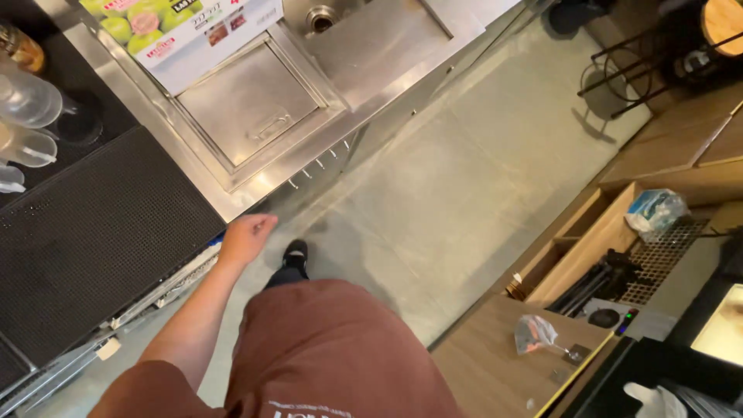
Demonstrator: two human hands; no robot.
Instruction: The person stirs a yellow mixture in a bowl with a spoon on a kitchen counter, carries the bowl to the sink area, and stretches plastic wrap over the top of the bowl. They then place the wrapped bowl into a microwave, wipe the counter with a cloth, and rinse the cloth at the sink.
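Observation:
My left hand (248,236) hangs in a loose fist beside the front edge of the stainless steel counter (255,182), with nothing visible in it. It is close to the corner of a black perforated mat (101,232) lying on the counter. My left forearm runs back toward my brown shirt (325,356). A black shoe (295,253) shows on the grey floor just beyond the hand. My right hand is out of view.
The counter holds a closed steel lid (251,101), a sink (364,39), a fruit-printed carton (186,31) and clear plastic bottles (27,101). On the right is a wooden counter (487,364) with open compartments (611,240), a plastic bag (656,210) and a small wrapped item (535,333). Grey floor (464,178) runs between.

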